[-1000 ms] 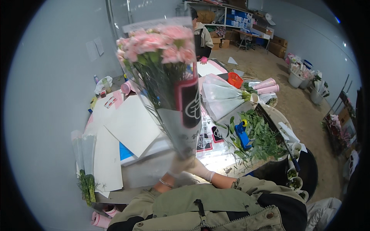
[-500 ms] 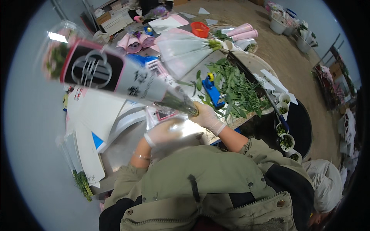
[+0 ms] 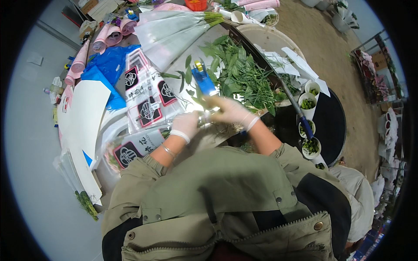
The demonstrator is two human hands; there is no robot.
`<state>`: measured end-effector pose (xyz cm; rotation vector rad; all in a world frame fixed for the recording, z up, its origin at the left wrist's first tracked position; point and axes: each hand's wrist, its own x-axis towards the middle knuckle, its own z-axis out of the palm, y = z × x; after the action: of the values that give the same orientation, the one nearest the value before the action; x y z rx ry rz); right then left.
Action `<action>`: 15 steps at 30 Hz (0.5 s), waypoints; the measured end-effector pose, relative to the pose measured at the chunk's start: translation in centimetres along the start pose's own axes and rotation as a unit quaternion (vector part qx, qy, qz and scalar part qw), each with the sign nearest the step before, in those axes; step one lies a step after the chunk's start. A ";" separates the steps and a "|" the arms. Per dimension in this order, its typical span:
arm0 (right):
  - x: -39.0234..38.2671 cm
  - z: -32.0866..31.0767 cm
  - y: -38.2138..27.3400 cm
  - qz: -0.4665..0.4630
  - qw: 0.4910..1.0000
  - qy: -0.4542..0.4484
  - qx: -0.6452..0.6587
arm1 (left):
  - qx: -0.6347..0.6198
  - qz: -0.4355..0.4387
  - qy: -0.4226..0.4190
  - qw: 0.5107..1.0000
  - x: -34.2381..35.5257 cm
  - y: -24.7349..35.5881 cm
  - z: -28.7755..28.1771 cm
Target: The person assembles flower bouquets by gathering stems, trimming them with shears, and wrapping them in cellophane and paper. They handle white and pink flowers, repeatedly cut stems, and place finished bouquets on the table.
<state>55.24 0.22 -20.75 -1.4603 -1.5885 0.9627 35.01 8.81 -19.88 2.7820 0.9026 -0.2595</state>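
A flower bouquet in a clear printed sleeve (image 3: 130, 150) lies tilted low over the table's left side, pink blooms at its far left end. Its narrow stem end runs under my left forearm into my gloved left hand (image 3: 186, 124), which is closed round it. My gloved right hand (image 3: 230, 112) is close beside it, just below a blue tape dispenser (image 3: 203, 80) with a yellow core. Motion blur and glare smear the right fingers, so their grip is unclear. Printed flower sleeves (image 3: 146, 98) lie stacked beyond my left hand.
Loose green leaves (image 3: 244, 74) are heaped right of the dispenser. A white-wrapped bunch (image 3: 170, 37) and rolled pink bundles (image 3: 114, 36) lie at the back. White paper (image 3: 82, 117) covers the left side; several cups of greens (image 3: 311, 147) stand at the right edge.
The sleeved bouquet has come down from raised at the upper left to low beside my left arm. My left hand now has its stem end; the right hand has let go of its earlier hold. The view has shifted.
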 end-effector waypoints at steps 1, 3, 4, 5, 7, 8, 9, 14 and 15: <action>0.7 -2.4 1.2 0.027 0.999 0.021 0.023 | -0.020 -0.013 0.008 1.000 0.5 0.1 0.9; -0.2 -5.9 3.1 0.054 0.988 0.134 -0.062 | -0.031 -0.024 0.005 0.999 1.2 0.5 2.3; -0.5 -6.6 4.1 0.060 0.989 0.119 -0.064 | -0.031 -0.022 -0.001 0.999 1.7 0.6 2.7; -0.6 -7.0 4.9 0.078 0.989 0.110 -0.065 | -0.031 -0.019 -0.009 0.999 2.1 0.7 3.0; 0.0 -5.9 6.4 0.094 0.991 0.088 0.019 | -0.044 -0.040 -0.020 0.998 2.8 0.7 3.2; 0.5 -5.0 6.9 0.093 0.989 0.108 -0.034 | -0.045 -0.056 -0.028 0.997 3.1 0.6 3.3; 1.2 -3.7 7.3 0.107 0.983 0.150 0.002 | -0.049 -0.053 -0.027 0.997 3.3 0.6 3.3; 7.9 -1.4 8.0 0.231 0.963 0.030 0.137 | -0.046 -0.047 -0.027 0.997 3.9 0.4 3.6; 8.5 -1.6 7.9 0.255 0.952 -0.023 0.168 | -0.046 -0.048 -0.028 0.997 4.0 0.3 3.6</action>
<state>59.53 9.23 -26.82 -1.6358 -1.0166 1.4880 38.00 9.84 -24.24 2.6371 1.0085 -0.3023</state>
